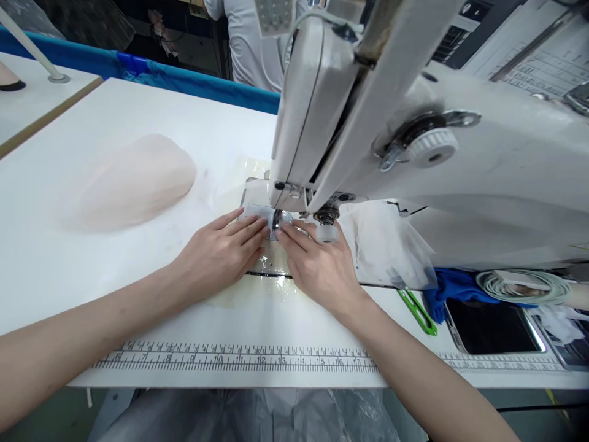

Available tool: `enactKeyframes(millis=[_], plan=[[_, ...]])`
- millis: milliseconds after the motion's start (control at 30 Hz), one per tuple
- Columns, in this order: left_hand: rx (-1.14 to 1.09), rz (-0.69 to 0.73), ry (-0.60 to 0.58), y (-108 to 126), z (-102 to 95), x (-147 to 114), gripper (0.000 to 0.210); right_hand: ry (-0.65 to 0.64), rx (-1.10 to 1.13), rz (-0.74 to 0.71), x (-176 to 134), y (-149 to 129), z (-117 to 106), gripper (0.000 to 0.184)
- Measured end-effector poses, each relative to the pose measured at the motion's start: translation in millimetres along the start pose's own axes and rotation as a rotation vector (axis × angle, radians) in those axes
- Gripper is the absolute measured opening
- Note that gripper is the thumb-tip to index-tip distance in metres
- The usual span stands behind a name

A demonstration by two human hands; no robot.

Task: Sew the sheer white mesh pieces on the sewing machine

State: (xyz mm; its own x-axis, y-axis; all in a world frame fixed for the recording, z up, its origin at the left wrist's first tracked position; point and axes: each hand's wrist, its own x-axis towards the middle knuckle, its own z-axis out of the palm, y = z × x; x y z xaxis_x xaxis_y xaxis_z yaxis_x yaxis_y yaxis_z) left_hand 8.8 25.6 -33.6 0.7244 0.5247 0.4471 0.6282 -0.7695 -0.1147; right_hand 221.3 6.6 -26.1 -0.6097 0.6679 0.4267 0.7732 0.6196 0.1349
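Note:
My left hand (225, 248) lies flat at the left of the presser foot (278, 221), its fingers stretched over a greyish metal plate (257, 212) under the white sewing machine (301, 104). From the other side, my right hand (322, 267) reaches in with extended fingers, the fingertips close to the foot. Part of that hand is hidden behind a white knob (327, 233). Any material beneath the fingertips is too covered to make out. The shiny bed plate (271, 263) shows between both hands.
A pale pink cup-shaped piece (142, 181) lies at left. Sheer white fabric (386, 245) sits under the machine arm. At right are green thread snips (418, 312), a phone (494, 326), blue cloth (442, 291) and a coiled cable (524, 286). A ruler strip (239, 358) edges the table.

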Motion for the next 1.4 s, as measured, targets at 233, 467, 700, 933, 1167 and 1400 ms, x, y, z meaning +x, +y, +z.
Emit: enactKeyframes(millis=[233, 467, 700, 933, 1167, 1400], plan=[[-0.086, -0.084, -0.051, -7.7, 3.9, 2.6, 0.038, 0.014, 0.004, -0.003, -1.6, 0.6, -5.6, 0.028], [-0.191, -0.282, -0.090, -13.9, -0.3, 4.6, 0.035, 0.026, 0.097, 0.031, -6.0, -1.8, -6.4, 0.030], [-0.974, -0.528, -0.289, -29.2, -48.0, 6.3, 0.026, -0.006, 0.846, 0.218, -1.2, -3.4, -19.1, 0.046], [-1.373, -0.526, -0.359, -32.5, -58.4, 5.2, 0.027, -0.417, 1.639, 0.474, 10.6, -5.2, -32.7, 0.033], [-1.404, -0.499, -0.514, -32.9, -61.3, 6.3, 0.035, -0.554, 2.068, 0.623, 10.6, -10.3, -25.5, 0.027], [-1.287, -0.511, -0.521, -40.5, -57.4, 6.6, 0.034, -0.392, 2.053, 0.773, 7.0, -8.2, -23.5, 0.023]])
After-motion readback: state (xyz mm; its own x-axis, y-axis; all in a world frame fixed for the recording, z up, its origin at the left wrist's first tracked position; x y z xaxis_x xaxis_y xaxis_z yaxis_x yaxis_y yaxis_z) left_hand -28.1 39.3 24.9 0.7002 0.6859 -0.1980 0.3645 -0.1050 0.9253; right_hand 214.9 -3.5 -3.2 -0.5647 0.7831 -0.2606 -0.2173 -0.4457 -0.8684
